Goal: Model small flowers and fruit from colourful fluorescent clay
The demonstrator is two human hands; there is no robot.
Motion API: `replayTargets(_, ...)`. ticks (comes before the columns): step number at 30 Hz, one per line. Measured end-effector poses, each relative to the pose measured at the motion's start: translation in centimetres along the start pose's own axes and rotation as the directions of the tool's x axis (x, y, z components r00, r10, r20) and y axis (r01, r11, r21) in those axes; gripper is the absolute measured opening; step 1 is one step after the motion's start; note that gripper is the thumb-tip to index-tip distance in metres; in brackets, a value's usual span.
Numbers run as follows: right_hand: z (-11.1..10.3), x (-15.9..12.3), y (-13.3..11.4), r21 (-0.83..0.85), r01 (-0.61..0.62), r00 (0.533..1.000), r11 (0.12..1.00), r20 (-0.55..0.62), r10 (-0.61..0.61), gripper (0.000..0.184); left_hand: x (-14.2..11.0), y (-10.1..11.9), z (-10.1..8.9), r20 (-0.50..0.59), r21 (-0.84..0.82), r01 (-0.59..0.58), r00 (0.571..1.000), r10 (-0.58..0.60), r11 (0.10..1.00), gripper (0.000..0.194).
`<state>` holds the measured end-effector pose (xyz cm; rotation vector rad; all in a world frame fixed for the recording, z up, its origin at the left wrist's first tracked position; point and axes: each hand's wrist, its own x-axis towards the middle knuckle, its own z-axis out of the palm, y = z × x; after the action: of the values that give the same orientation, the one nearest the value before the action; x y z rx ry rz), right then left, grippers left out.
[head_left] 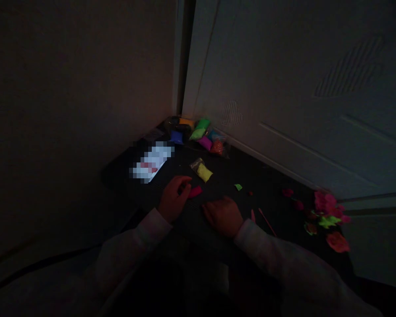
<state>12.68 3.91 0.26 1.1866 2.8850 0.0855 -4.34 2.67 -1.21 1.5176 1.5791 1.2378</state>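
Note:
On the dark table, my left hand [173, 200] has its fingers curled, with a gap showing between thumb and forefinger. A pink piece of modelling clay [195, 191] sticks out at its thumb; the near end is hidden by the hand. To the right, my right hand [224, 214] rests low over the table, fingers pressed together and pointing left. Whatever may lie under those fingers is hidden in the dimness. Just beyond both hands lies a small clear bag with yellow clay [204, 172].
A lit phone [153, 162], blurred, lies at the left. Bagged coloured clays [203, 132] are heaped in the corner by the walls. Right of my hands are a green scrap [238, 187], a reddish bit [250, 193], a thin pink stick [266, 221] and pink flower shapes [326, 202].

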Motion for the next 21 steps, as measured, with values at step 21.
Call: replayTargets(21,-0.1,0.6,0.7,-0.032,-0.05,0.998,0.998,-0.032,0.049,0.034,0.0,0.0,0.0,-0.006,-0.008,0.0,1.0,0.0,1.0,0.018)
